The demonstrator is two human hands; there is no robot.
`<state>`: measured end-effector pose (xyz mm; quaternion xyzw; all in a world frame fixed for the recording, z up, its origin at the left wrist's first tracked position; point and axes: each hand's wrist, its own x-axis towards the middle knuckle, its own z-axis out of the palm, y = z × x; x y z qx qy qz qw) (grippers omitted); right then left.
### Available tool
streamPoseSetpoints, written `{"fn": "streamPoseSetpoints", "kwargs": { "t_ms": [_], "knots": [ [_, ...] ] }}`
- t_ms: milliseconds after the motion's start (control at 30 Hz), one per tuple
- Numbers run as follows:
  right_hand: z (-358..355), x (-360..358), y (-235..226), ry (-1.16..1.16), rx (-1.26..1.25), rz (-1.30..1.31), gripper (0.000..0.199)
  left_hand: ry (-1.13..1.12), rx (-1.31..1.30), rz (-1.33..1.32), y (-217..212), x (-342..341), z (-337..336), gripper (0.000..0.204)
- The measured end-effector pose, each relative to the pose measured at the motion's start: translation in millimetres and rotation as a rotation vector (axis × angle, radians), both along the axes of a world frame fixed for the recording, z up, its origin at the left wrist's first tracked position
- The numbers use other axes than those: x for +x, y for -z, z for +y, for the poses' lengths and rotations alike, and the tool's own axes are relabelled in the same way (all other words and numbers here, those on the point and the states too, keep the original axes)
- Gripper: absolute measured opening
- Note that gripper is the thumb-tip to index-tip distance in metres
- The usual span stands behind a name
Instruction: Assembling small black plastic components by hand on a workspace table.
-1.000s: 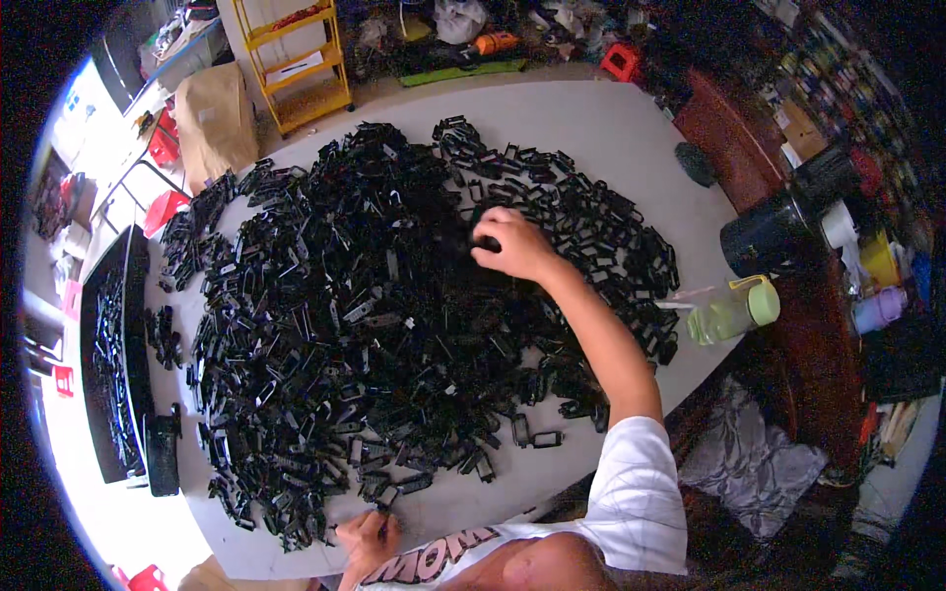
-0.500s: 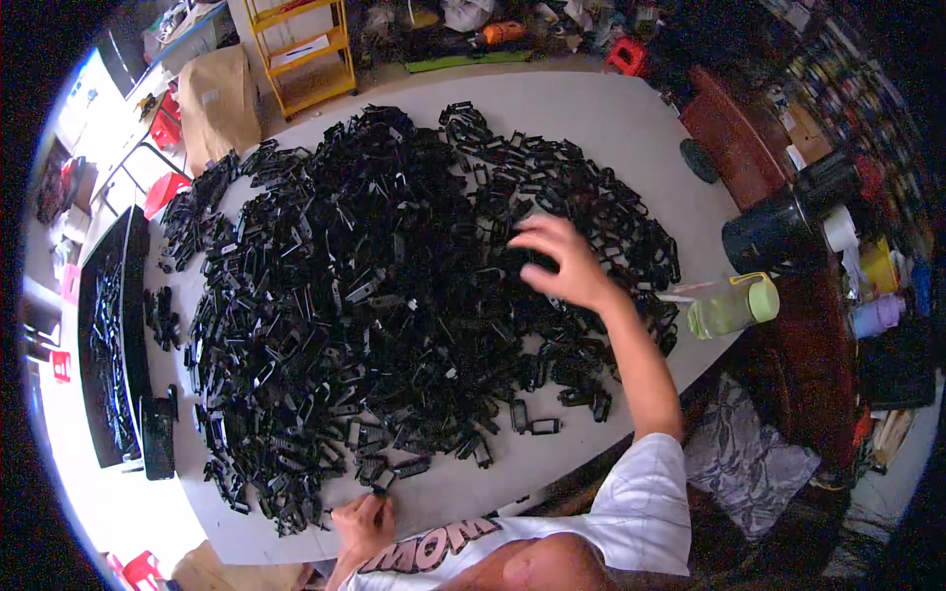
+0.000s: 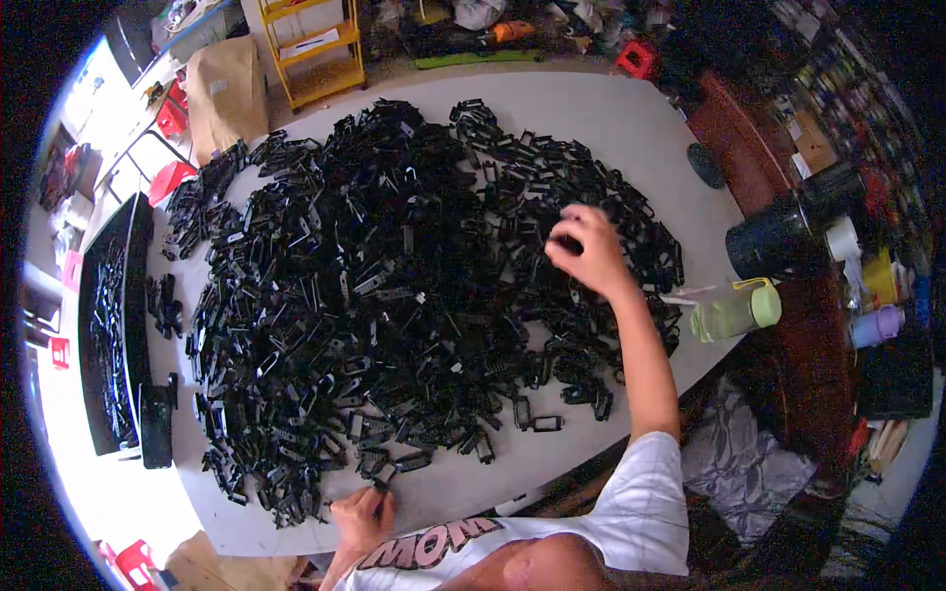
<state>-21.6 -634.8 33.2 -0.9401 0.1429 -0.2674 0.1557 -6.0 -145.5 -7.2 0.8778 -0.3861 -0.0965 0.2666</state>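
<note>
A broad heap of small black plastic frame-like parts (image 3: 394, 286) covers much of the pale table. My right hand (image 3: 593, 254) hovers over the heap's right side. Its fingers are curved with a gap between them and the thumb, and I make out nothing held. At the near edge, my left hand (image 3: 361, 520) is closed in a pinch. A small black plastic part (image 3: 382, 484) sticks out at its fingertips, just beside the heap; the grip itself is partly hidden.
A green-lidded bottle (image 3: 734, 313) lies at the table's right edge. A black bin (image 3: 769, 241) stands beyond it. On the left is a long black tray (image 3: 140, 325) with black parts. A yellow rack (image 3: 325, 61) and a brown paper sack (image 3: 225, 98) stand behind the table.
My right hand has moved rightward over the heap, and its fingers have curled more. My left hand stays at the near edge with the black part. The whole view has shifted slightly.
</note>
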Motion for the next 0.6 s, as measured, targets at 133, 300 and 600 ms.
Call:
{"fn": "streamPoseSetpoints", "kwargs": {
  "t_ms": [133, 300, 600],
  "knots": [
    [-28, 53, 0, 0.043, 0.050, 0.015, 0.011, 0.022, -0.024, 0.009, 2, 1, 0, 0.016],
    [-18, 106, 11, 0.323, -0.114, 0.545, 0.018, 0.000, -0.034, -0.058, -1, 4, -6, 0.015],
    [-46, 68, 26, 0.280, 0.329, 0.035, 0.010, 0.053, -0.061, -0.077, -10, 1, -6, 0.016]
  ]
}}
